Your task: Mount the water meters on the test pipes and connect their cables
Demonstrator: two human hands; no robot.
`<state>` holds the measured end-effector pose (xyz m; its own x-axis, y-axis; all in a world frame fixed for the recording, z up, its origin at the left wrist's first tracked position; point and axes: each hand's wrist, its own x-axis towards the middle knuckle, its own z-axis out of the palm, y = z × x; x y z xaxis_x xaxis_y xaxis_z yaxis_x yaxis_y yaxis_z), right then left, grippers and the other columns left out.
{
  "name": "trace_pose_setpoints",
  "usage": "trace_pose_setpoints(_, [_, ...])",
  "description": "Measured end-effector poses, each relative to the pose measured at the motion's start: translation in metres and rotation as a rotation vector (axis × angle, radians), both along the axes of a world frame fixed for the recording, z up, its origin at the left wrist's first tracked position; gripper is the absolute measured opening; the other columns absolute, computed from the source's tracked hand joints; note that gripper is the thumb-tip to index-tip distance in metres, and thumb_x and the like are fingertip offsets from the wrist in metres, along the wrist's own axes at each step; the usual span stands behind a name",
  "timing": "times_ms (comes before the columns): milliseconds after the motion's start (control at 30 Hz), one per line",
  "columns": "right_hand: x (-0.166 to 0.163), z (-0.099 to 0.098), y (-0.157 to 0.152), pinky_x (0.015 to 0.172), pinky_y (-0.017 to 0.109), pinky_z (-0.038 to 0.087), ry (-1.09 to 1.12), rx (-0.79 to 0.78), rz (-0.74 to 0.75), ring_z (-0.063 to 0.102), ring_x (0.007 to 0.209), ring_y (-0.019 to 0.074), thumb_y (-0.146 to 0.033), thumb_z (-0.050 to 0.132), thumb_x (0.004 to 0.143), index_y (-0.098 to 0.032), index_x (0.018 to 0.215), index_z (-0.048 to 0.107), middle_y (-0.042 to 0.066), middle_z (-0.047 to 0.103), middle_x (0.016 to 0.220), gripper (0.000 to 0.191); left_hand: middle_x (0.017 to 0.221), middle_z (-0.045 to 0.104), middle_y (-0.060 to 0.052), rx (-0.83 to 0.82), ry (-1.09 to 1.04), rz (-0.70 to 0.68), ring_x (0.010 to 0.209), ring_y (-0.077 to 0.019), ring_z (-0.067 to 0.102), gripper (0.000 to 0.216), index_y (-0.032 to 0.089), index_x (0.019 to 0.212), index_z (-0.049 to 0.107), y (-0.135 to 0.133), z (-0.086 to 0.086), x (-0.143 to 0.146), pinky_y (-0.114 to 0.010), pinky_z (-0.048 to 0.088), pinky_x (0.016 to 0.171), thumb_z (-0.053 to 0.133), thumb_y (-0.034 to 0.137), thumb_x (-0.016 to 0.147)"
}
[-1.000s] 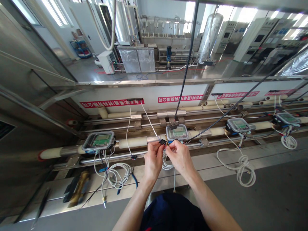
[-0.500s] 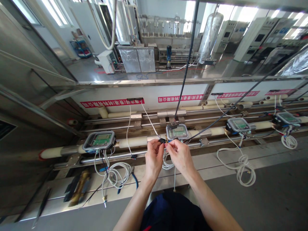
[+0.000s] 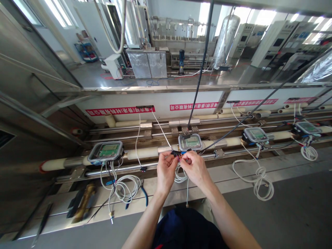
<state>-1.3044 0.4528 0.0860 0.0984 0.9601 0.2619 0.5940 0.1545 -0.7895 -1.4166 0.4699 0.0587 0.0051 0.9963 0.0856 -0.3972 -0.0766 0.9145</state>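
Note:
In the head view my left hand (image 3: 166,171) pinches a small black connector (image 3: 175,153), from which a white cable (image 3: 162,128) runs up to the back panel. Close beside it, my right hand (image 3: 193,167) has its fingertips pinched on thin coloured wires (image 3: 179,156). The two hands almost meet in front of a meter with a clear lid (image 3: 190,142) and a green display. Below the fingers hangs a coil of pale cable (image 3: 181,175). Fine detail between the fingertips is too small to make out.
More meters stand along the pipe, one at left (image 3: 106,151) and one at right (image 3: 255,135). Blue-handled pliers (image 3: 144,195), a cable coil (image 3: 129,188) and a brass fitting (image 3: 85,204) lie on the ledge at left. A black cable (image 3: 198,79) hangs down in front.
The right fingertips have shifted slightly, and more of the coloured wires shows between the hands. The whole view has slid a few pixels to the left.

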Motion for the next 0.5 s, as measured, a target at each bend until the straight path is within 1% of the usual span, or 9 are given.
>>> trace_pose_setpoints(167, [-0.0002,0.0039,-0.0003,0.060,0.022,0.036,-0.044,-0.023,0.000,0.049,0.058,0.0097,-0.019,0.053,0.075,-0.017,0.065,0.059,-0.001,0.055,0.069,0.012,0.080,0.070,-0.002,0.013,0.009,0.001,0.080,-0.0148,0.067,0.032,0.018,0.091,0.041,-0.0007,-0.0019,-0.0003,-0.025,0.049,0.076,0.066,0.018,0.072])
trace_pose_setpoints(300, [-0.0007,0.0060,-0.0012,0.059,0.022,0.036,-0.030,-0.034,0.004,0.049,0.058,0.0095,-0.019,0.053,0.076,-0.017,0.065,0.059,-0.001,0.055,0.069,0.013,0.080,0.070,-0.002,0.024,0.025,0.005,0.079,-0.0148,0.067,0.030,0.019,0.089,0.041,-0.0016,-0.0032,-0.0010,-0.025,0.049,0.075,0.065,0.018,0.072])
trace_pose_setpoints(500, [-0.0005,0.0041,-0.0019,0.057,0.022,0.035,-0.022,-0.030,-0.010,0.048,0.056,0.0098,-0.023,0.053,0.078,-0.017,0.065,0.059,-0.001,0.056,0.067,0.015,0.080,0.070,-0.002,0.022,0.041,0.004,0.079,-0.0140,0.066,0.029,0.019,0.089,0.041,-0.0030,-0.0027,-0.0014,-0.025,0.049,0.076,0.065,0.017,0.072])
